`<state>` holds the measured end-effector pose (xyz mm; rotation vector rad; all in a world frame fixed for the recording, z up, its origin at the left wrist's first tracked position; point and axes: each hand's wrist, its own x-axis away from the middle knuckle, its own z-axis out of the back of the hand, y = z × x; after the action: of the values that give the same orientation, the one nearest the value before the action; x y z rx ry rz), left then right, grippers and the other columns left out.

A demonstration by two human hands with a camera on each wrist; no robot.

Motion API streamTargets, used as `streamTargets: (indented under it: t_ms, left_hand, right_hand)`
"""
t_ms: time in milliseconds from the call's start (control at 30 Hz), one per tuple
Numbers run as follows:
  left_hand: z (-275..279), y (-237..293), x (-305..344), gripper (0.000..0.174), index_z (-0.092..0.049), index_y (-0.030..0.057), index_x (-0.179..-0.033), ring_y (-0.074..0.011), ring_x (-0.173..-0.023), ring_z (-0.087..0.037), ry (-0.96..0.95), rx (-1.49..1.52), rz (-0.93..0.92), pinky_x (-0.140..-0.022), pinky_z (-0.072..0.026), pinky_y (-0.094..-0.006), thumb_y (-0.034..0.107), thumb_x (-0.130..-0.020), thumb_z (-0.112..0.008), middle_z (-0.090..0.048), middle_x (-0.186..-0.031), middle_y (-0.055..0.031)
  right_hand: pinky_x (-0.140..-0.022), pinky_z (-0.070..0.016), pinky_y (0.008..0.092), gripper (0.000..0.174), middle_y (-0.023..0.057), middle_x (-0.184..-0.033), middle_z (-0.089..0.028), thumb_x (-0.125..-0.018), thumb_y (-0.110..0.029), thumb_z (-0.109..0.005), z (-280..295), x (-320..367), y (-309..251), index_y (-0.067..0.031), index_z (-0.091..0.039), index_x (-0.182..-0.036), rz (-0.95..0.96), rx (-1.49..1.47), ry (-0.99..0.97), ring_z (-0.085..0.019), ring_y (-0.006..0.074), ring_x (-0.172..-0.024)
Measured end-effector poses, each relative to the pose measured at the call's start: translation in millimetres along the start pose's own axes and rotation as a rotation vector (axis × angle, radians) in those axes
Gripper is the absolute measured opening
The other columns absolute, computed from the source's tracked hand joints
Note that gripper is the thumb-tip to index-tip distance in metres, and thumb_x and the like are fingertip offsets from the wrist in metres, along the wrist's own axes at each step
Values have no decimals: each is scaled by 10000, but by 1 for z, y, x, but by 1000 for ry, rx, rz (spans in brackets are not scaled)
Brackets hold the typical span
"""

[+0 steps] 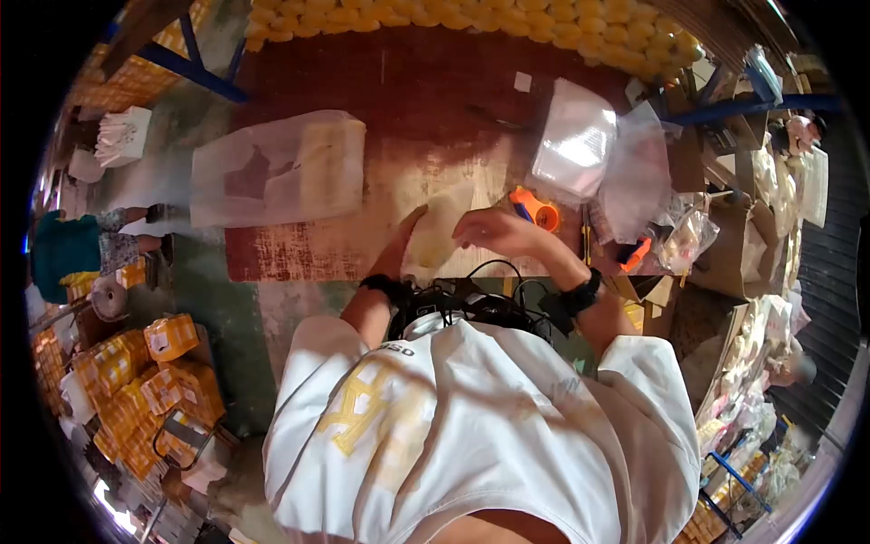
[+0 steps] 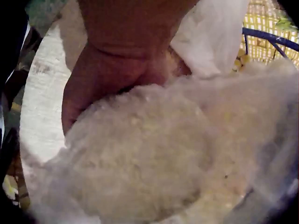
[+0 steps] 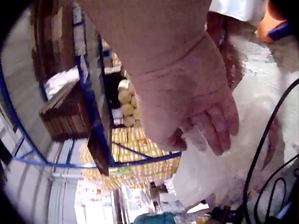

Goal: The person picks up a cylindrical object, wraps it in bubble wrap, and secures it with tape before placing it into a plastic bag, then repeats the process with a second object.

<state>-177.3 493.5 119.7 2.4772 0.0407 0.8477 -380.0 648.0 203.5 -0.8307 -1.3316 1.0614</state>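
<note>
In front of the body is a translucent plastic bag (image 1: 439, 228) with a pale filling. My left hand (image 1: 399, 243) holds it at its left side. In the left wrist view, the bag (image 2: 140, 154) fills the foreground and hides most of the left hand's (image 2: 117, 74) fingers. Just to the right of the bag is my right hand (image 1: 503, 231), its fingers loosely bent toward it. The right wrist view shows that hand's (image 3: 191, 102) thumb and fingers apart, with clear film close by the fingertips.
A large translucent bag (image 1: 272, 172) lies left on the worn red table (image 1: 435, 82). At right are stacked clear bags (image 1: 575, 140), an orange tape dispenser (image 1: 539, 210) and cardboard boxes (image 1: 725, 245). Yellow rounded items (image 1: 471, 16) line the back. Black cables (image 1: 498, 272) hang near the waist.
</note>
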Motion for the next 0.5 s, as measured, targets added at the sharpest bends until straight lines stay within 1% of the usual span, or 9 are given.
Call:
streamTargets:
  t_ms: [33,100,133,233,267,333,400,467,500]
  left_hand:
    - [-9,1,-2,504,-543,81,-1432,-196,-1153,-647,-14,26,49,-1010,-516,-336,387,-1031,-572,-654,-1297,-90]
    - [13,-15,-35,462,-572,100,-1396,-202,-1119,-668,-69,13,114,-979,-541,-342,372,-1024,-590,-672,-1261,-80]
    - [13,-15,-44,437,-587,102,-1371,-209,-1099,-680,-68,-13,125,-957,-559,-350,359,-1017,-604,-679,-1242,-77]
    - [67,-64,-77,427,-585,65,-1343,-233,-1099,-677,-11,91,227,-963,-560,-383,331,-1010,-616,-678,-1227,-83]
    - [74,-70,-83,428,-582,56,-1338,-239,-1108,-671,4,119,260,-970,-558,-394,324,-1007,-621,-675,-1227,-84]
    - [63,-54,-88,439,-568,45,-1343,-247,-1153,-644,12,150,318,-999,-541,-415,315,-1003,-633,-663,-1242,-81]
    - [55,-42,-84,440,-563,56,-1347,-248,-1161,-631,65,192,220,-1002,-535,-421,315,-1000,-642,-655,-1255,-76]
    - [56,-42,-92,443,-561,60,-1347,-245,-1144,-631,68,275,135,-983,-536,-426,307,-992,-657,-654,-1257,-76]
    - [63,-48,-102,444,-562,58,-1344,-243,-1123,-637,48,338,98,-963,-540,-429,298,-985,-668,-657,-1253,-78]
  right_hand:
    - [-855,-566,372,487,211,-1184,-682,-1031,-364,-552,9,2,9,50,-563,-1287,-259,-247,127,-696,268,-1046]
    - [-865,-573,390,707,263,-1259,-635,-1017,-518,-552,23,5,26,84,-480,-1381,-766,-739,383,-682,297,-1073]
    - [-868,-579,420,939,324,-1303,-579,-977,-671,-510,26,9,41,134,-367,-1440,-708,-577,403,-674,327,-1056]
    - [-836,-585,417,866,297,-1187,-651,-966,-643,-563,20,-19,84,123,-466,-1357,-878,-681,422,-692,302,-957]
    - [-783,-581,377,654,241,-978,-706,-938,-545,-665,16,-35,135,61,-619,-1179,-791,-924,361,-693,252,-822]
    - [-648,-550,384,389,122,-784,-663,-895,-408,-736,22,-71,223,-35,-632,-855,-208,-423,200,-678,242,-694]
    - [-600,-529,417,327,84,-688,-652,-865,-305,-751,22,-90,219,-73,-630,-670,-111,-116,273,-675,269,-651]
    - [-639,-518,474,307,125,-690,-673,-850,-234,-709,18,-122,135,-51,-615,-622,-493,2,580,-683,332,-694]
    - [-664,-516,489,272,149,-714,-677,-841,-217,-688,15,-132,126,-42,-623,-644,-339,261,629,-680,358,-726]
